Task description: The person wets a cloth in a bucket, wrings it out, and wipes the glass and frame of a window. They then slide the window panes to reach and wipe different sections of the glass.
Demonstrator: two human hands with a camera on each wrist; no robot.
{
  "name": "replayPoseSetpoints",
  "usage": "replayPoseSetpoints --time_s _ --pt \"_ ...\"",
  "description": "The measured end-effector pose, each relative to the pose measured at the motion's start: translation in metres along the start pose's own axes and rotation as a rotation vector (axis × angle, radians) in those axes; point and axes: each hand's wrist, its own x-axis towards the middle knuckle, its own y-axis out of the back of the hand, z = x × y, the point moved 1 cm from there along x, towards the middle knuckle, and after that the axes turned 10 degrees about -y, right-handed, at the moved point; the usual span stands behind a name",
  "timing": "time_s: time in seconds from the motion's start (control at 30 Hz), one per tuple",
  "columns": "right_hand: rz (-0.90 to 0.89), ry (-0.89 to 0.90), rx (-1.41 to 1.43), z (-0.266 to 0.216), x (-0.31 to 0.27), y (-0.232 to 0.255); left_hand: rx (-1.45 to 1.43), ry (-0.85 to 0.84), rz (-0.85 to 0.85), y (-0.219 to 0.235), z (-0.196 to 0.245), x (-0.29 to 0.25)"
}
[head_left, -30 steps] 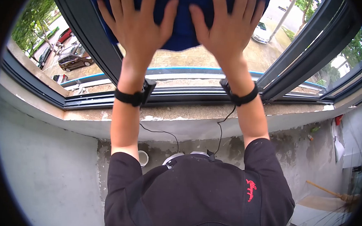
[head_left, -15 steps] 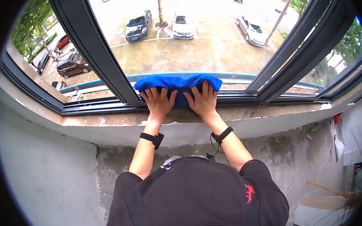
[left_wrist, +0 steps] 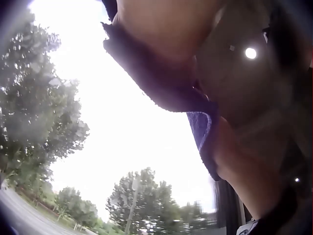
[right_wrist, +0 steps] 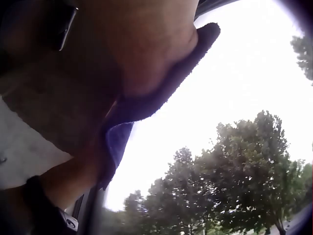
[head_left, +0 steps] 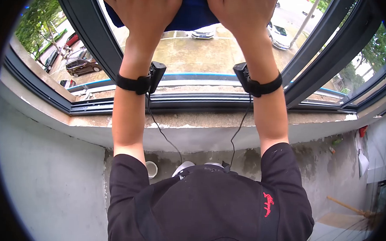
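Note:
A dark blue cloth (head_left: 192, 15) lies against the window pane (head_left: 196, 55), at the top edge of the head view. My left hand (head_left: 147, 14) presses flat on its left part, thumb spread inward. On its right part my right hand (head_left: 245, 16) presses the same way. The upper fingers of both hands are cut off by the frame. In the left wrist view the cloth (left_wrist: 151, 85) hangs in a fold between the two hands. Its lower edge (right_wrist: 168, 85) shows dark against bright sky in the right wrist view.
Dark window frame bars (head_left: 86, 23) flank the pane on both sides. Below runs the sill (head_left: 193, 120) with a sliding track (head_left: 194, 104). Thin cables (head_left: 163, 136) hang from the wrist cameras. A white bucket (head_left: 152, 170) stands on the floor. Parked cars show outside.
Half a second ago both hands and the cloth were low at the sill; now they are high on the pane with arms stretched. One second ago they were similarly high.

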Motion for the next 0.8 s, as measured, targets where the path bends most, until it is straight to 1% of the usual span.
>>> replayPoseSetpoints --time_s 0.07,0.1,0.2,0.23,0.27,0.33,0.37,0.4,0.43,0.47,0.5,0.53,0.57,0.6,0.67,0.73,0.8 --pt "0.009 -0.056 0.032 0.0 -0.007 -0.003 0.055 0.002 -0.012 -0.003 0.002 -0.004" --pt "-0.009 -0.066 0.041 0.0 -0.016 -0.003 0.026 0.039 -0.048 0.008 0.01 -0.007" --pt "0.036 -0.116 0.004 0.002 -0.068 -0.019 -0.048 0.029 -0.049 -0.001 0.007 -0.055" --pt "-0.009 -0.137 0.03 -0.001 -0.083 -0.013 -0.062 0.039 -0.072 -0.001 0.01 -0.071" --pt "-0.055 -0.161 0.038 -0.003 -0.104 -0.013 -0.076 0.059 -0.106 0.008 0.018 -0.094" --pt "-0.165 -0.203 -0.008 -0.008 -0.144 -0.008 -0.078 0.093 -0.238 0.021 0.032 -0.132" --pt "-0.217 -0.222 -0.02 -0.012 -0.164 -0.006 -0.083 0.099 -0.257 0.024 0.04 -0.154" --pt "-0.227 -0.224 -0.033 -0.015 -0.186 -0.007 -0.083 0.11 -0.278 0.026 0.047 -0.177" --pt "-0.272 -0.234 -0.022 -0.017 -0.21 -0.006 -0.092 0.119 -0.305 0.03 0.053 -0.2" --pt "-0.331 -0.2 -0.031 -0.016 -0.238 -0.007 -0.099 0.13 -0.335 0.035 0.059 -0.223" --pt "-0.408 -0.221 -0.05 -0.02 -0.256 -0.001 -0.102 0.146 -0.406 0.039 0.066 -0.249" --pt "-0.413 -0.217 -0.045 -0.023 -0.28 0.003 -0.105 0.161 -0.477 0.044 0.072 -0.275" --pt "-0.461 -0.253 -0.049 -0.024 -0.308 0.004 -0.089 0.12 -0.559 0.053 0.077 -0.295" --pt "-0.513 -0.287 -0.053 -0.024 -0.332 0.008 -0.085 0.127 -0.561 0.066 0.082 -0.308" --pt "-0.518 -0.297 -0.019 -0.027 -0.358 0.022 -0.188 0.1 -0.72 0.084 0.092 -0.322" --pt "-0.516 -0.308 0.012 -0.02 -0.367 0.018 -0.227 0.132 -0.71 0.085 0.093 -0.324" --pt "-0.475 -0.286 0.033 -0.016 -0.344 0.016 -0.255 0.19 -0.673 0.082 0.092 -0.308"
